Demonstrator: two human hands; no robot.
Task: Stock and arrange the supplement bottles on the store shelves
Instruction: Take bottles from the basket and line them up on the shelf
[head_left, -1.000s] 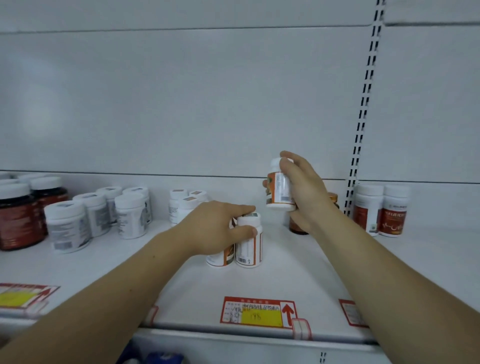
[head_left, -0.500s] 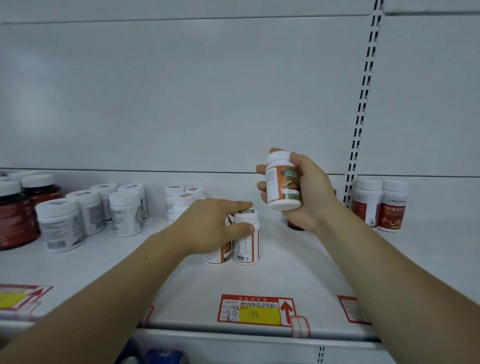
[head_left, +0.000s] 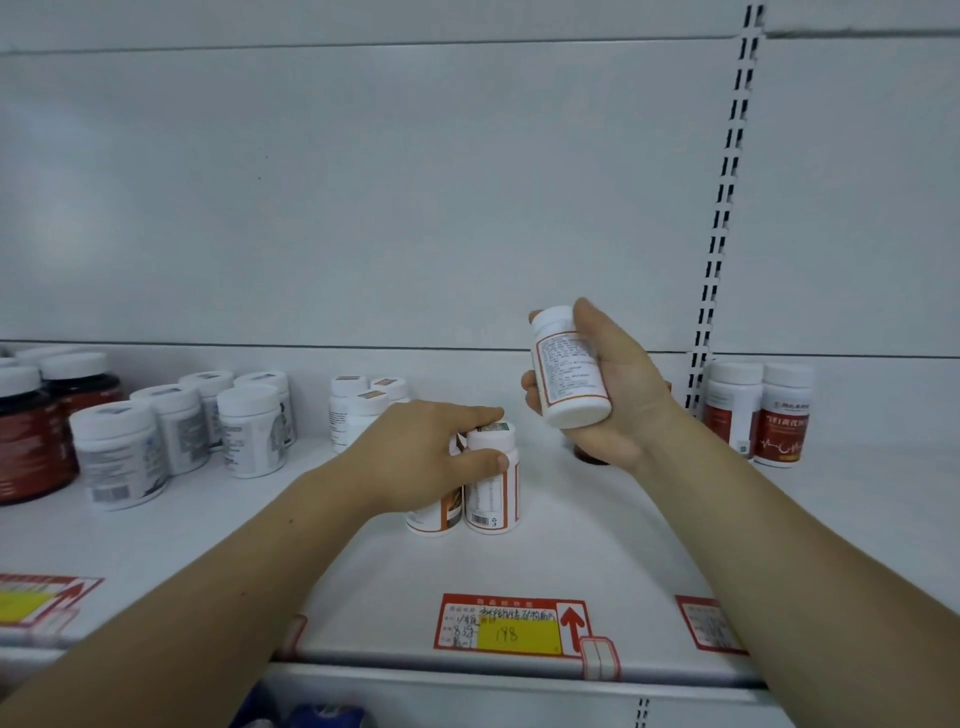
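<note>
With right hand (head_left: 618, 395) curled round a tilted white bottle (head_left: 569, 374) above the shelf (head_left: 623, 545) and left hand (head_left: 426, 457) pinching the cap of a standing bottle (head_left: 493, 504) beside its twin (head_left: 436, 517), expect light, stiff, smooth plastic, best gripped round the labelled middle.

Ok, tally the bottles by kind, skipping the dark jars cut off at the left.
Squat grey-label jars: 5
Small plain white bottles: 3
Orange-banded bottles: 3, two under the left hand, one in the right hand
Red-label bottles: 2
Brown bottle, mostly hidden: 1
Total: 14
</note>
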